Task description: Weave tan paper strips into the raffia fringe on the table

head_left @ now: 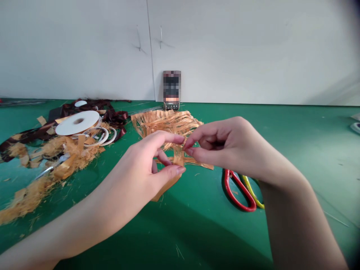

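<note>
Both forearms come in from the bottom corners of the view and meet near the middle, over a green table mat. The left hand is turned with the back up and the fingers curled, and the right hand comes from the other side in the same bent way. Neither hand is open. The left thumb and the first finger of the left hand pinch a strip of orange ribbon from one side, and the right thumb and first finger pinch it from the other side, so the fingertips of two hands are very near each other. The lower end of the strip hangs down below the left hand.

Just behind the hands lies a frayed bunch of orange ribbon, flat on the mat. I cannot tell if the strip is joined to this bunch. Near the right forearm lie scissors with red and yellow handles. On the left side are a white ribbon roll, dark brown ribbon and a pile of loose orange fibres. Far ahead, a blurred phone stands against a white wall.
</note>
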